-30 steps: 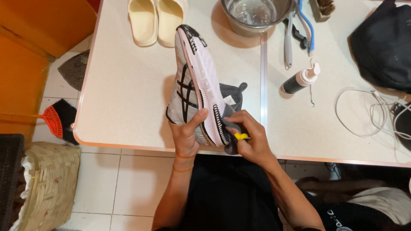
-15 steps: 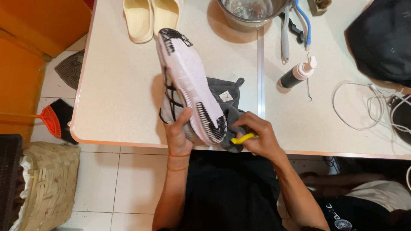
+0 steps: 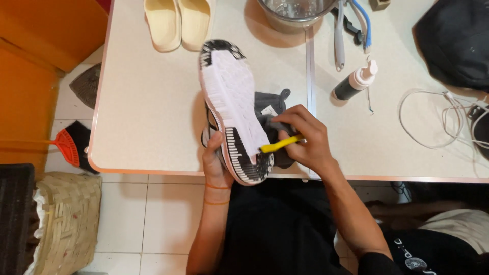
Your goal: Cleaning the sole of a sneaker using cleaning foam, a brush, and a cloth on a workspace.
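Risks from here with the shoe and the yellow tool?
1. The shoe is tilted sole-up, steadied only by the left hand near its heel at the table edge; a hard stroke may tip it off.
2. The right hand works the yellow tool close to the left thumb, which a slip could strike.
3. The bottle stands near the right hand's elbow room.

A pair of cream slippers (image 3: 177, 23) lay at the table's (image 3: 142, 112) far edge, left of a steel bowl (image 3: 295, 12). Two brushes (image 3: 351, 25) lay beside the bowl. A dark bottle with a white cap (image 3: 355, 81) lay nearer the middle. A white cable (image 3: 433, 119) coiled toward the right edge, below a black bag (image 3: 453, 43). A wicker basket (image 3: 69, 221) and a red broom (image 3: 66, 147) were on the floor.
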